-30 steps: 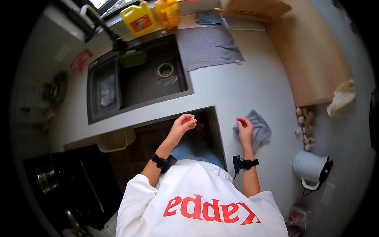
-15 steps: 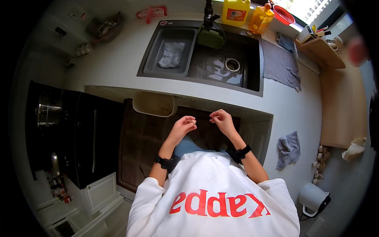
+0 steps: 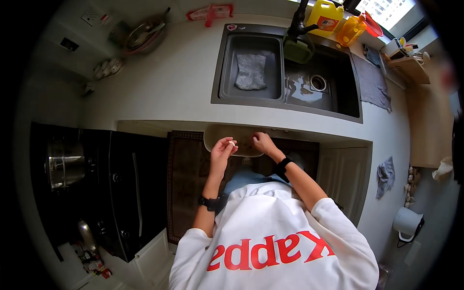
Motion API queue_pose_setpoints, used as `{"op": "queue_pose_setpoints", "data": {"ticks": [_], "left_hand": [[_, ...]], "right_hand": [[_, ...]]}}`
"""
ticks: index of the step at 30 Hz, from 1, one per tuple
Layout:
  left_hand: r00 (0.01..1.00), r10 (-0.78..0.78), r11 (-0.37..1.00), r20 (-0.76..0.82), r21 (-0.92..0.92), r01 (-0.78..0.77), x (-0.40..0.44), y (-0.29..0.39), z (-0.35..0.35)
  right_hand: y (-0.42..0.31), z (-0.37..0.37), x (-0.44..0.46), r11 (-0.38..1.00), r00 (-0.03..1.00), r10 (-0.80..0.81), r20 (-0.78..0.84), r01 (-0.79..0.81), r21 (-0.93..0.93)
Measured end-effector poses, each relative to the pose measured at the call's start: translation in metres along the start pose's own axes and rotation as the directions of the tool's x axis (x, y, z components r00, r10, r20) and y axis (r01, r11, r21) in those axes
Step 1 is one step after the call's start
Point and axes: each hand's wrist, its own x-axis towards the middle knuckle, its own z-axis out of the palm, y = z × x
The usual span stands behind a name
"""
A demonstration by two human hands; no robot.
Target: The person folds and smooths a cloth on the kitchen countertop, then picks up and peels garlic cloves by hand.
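Note:
My left hand (image 3: 223, 149) pinches a small pale piece (image 3: 232, 143), possibly a garlic clove, between thumb and fingertips. It is beside the left part of a cream bin (image 3: 210, 139) that hangs below the counter's front edge. Over the right part of that bin is my right hand (image 3: 264, 143), fingers closed and pointing down; whatever they hold, if anything, is too small to name. The two hands are apart.
Beyond the hands lies a dark double sink (image 3: 285, 101) with a grey cloth (image 3: 251, 72) in its left basin. A black stove (image 3: 122, 193) is at left. At right are a grey rag (image 3: 385, 177), garlic bulbs (image 3: 411, 186) and a kettle (image 3: 407, 221).
The view has swung left toward the stove. My right hand has moved from beside the grey rag on the counter to over the bin. My left hand still holds the small piece.

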Motion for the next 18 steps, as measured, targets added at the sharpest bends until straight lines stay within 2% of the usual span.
{"op": "queue_pose_setpoints", "data": {"ticks": [1, 4, 8, 11, 14, 15, 18], "left_hand": [[0.999, -0.009, 1.0, 0.032, 0.022, 0.008, 0.004, 0.002, -0.002], [0.992, 0.05, 0.997, 0.112, 0.054, -0.056, 0.018, 0.006, -0.004], [0.974, 0.066, 0.993, 0.215, 0.081, -0.085, 0.03, 0.012, -0.003], [0.954, 0.159, 0.965, 0.254, 0.166, -0.205, 0.033, 0.023, 0.012], [0.949, 0.199, 0.863, 0.246, 0.414, -0.289, 0.015, 0.052, 0.041], [0.924, 0.258, 0.834, 0.282, 0.419, -0.36, 0.011, 0.053, 0.045], [0.895, 0.295, 0.756, 0.333, 0.491, -0.432, -0.002, 0.079, 0.057]], "right_hand": [[-0.003, -0.002, -0.001, 0.997, 0.999, 0.047, 0.017, -0.046, -0.068], [-0.015, -0.008, 0.0, 0.993, 1.0, 0.012, 0.014, -0.011, -0.114], [-0.037, -0.025, -0.009, 0.941, 0.947, -0.319, 0.047, 0.322, -0.103], [-0.091, -0.051, -0.038, 0.94, 0.94, -0.34, 0.018, 0.34, 0.016], [-0.137, -0.075, -0.072, 0.905, 0.921, -0.365, -0.135, 0.385, 0.182], [-0.143, -0.079, -0.081, 0.893, 0.892, -0.397, -0.216, 0.43, 0.135], [-0.163, -0.088, -0.104, 0.898, 0.889, -0.314, -0.333, 0.392, 0.199]]}}
